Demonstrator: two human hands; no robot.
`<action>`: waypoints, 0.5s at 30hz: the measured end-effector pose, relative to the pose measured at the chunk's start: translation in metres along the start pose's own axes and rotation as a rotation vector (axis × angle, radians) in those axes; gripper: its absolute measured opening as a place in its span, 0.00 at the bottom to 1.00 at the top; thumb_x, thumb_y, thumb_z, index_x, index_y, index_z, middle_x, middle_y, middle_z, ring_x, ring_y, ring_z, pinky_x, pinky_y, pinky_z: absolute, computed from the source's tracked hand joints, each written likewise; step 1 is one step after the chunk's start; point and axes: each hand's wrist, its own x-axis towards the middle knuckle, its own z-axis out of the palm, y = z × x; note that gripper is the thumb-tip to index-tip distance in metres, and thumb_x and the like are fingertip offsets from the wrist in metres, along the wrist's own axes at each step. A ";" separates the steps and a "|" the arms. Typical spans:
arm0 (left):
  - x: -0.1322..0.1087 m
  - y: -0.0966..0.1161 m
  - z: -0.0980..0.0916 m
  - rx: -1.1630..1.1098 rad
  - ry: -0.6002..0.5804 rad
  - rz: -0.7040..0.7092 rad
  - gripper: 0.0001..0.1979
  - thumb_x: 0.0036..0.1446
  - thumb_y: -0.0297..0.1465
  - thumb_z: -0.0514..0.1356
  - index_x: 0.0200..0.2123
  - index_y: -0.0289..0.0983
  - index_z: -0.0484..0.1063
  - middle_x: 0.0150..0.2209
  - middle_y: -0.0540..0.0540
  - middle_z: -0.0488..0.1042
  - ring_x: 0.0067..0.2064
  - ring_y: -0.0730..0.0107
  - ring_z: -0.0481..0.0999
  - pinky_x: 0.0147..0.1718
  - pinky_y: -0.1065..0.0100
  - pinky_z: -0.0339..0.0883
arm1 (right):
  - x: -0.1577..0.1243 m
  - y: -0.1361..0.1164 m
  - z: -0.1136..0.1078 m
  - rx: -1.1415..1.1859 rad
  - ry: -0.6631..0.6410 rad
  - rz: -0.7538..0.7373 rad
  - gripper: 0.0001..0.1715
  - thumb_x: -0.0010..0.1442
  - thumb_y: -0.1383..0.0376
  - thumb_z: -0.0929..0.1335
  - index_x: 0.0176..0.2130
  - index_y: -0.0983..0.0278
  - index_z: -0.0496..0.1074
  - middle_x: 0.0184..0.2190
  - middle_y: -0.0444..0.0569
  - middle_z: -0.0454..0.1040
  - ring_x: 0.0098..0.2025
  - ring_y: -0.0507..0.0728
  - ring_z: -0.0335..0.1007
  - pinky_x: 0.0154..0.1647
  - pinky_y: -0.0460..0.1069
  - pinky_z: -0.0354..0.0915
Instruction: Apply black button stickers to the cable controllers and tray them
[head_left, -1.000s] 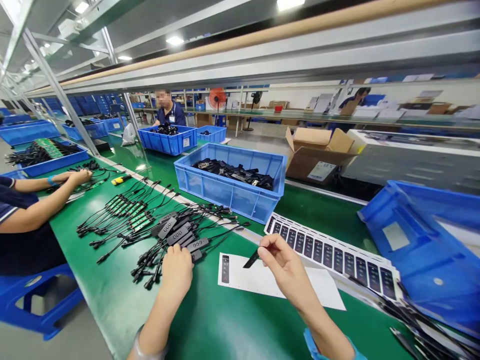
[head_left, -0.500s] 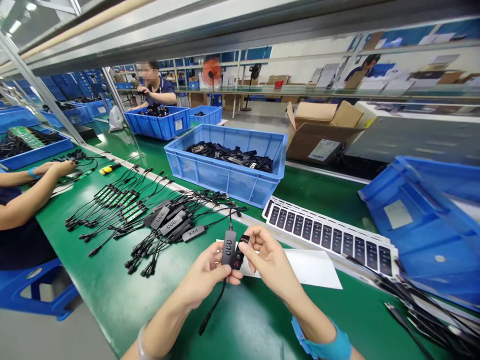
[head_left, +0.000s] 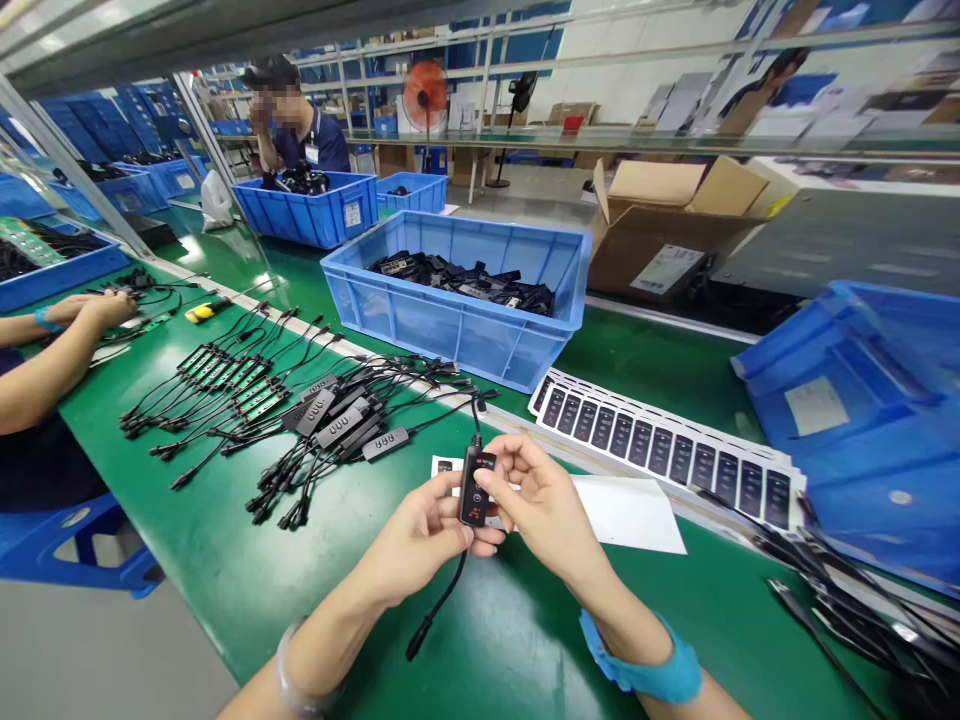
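My left hand [head_left: 420, 530] grips a small black controller [head_left: 470, 460] from its left side and underneath. Cables leave the controller at both ends, and the lower one [head_left: 437, 608] hangs toward me, ending in a plug. Over the controller's front face lies a black label [head_left: 475, 497] with red and white marks. The thumb and fingers of my right hand [head_left: 544, 500] pinch the label's upper right edge; whether it is stuck down there I cannot tell. Behind both hands a white sheet [head_left: 630, 510] rests on the green table [head_left: 315, 590].
Sheets of black labels [head_left: 660, 452] lie to the right. Cabled controllers [head_left: 343, 425] and green circuit boards [head_left: 225, 370] are spread at left. A blue bin [head_left: 450, 335] of black parts stands beyond, another blue bin [head_left: 862, 420] at right. A co-worker's hands [head_left: 97, 310] are at far left.
The label has moved left from beside the controller onto its front face, covering the raised marks. My right hand came with it. The camera view has tilted slightly down.
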 end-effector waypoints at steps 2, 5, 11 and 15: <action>0.000 0.000 0.000 0.010 -0.005 0.000 0.26 0.51 0.35 0.69 0.51 0.35 0.66 0.39 0.41 0.77 0.41 0.61 0.80 0.44 0.62 0.70 | -0.001 -0.001 0.000 -0.002 0.001 -0.005 0.16 0.56 0.55 0.71 0.40 0.62 0.66 0.25 0.40 0.62 0.23 0.49 0.58 0.15 0.41 0.60; 0.000 0.001 0.001 0.023 -0.008 -0.003 0.27 0.51 0.36 0.69 0.51 0.35 0.66 0.40 0.41 0.77 0.41 0.62 0.80 0.44 0.62 0.70 | -0.001 -0.002 0.001 -0.003 0.006 -0.016 0.15 0.56 0.56 0.71 0.39 0.61 0.66 0.25 0.40 0.62 0.23 0.49 0.58 0.15 0.42 0.60; 0.000 0.002 0.002 0.029 0.004 -0.014 0.29 0.50 0.37 0.70 0.52 0.35 0.65 0.40 0.41 0.77 0.41 0.64 0.79 0.45 0.62 0.70 | -0.001 -0.001 0.001 0.011 0.013 -0.032 0.14 0.56 0.57 0.71 0.38 0.61 0.66 0.25 0.40 0.62 0.24 0.50 0.59 0.17 0.42 0.61; 0.001 0.001 0.002 0.023 0.007 -0.011 0.29 0.50 0.37 0.70 0.52 0.35 0.65 0.40 0.42 0.76 0.40 0.65 0.79 0.44 0.63 0.70 | -0.001 0.001 0.001 0.005 0.006 -0.030 0.14 0.56 0.58 0.71 0.39 0.61 0.66 0.25 0.40 0.62 0.25 0.50 0.59 0.17 0.42 0.61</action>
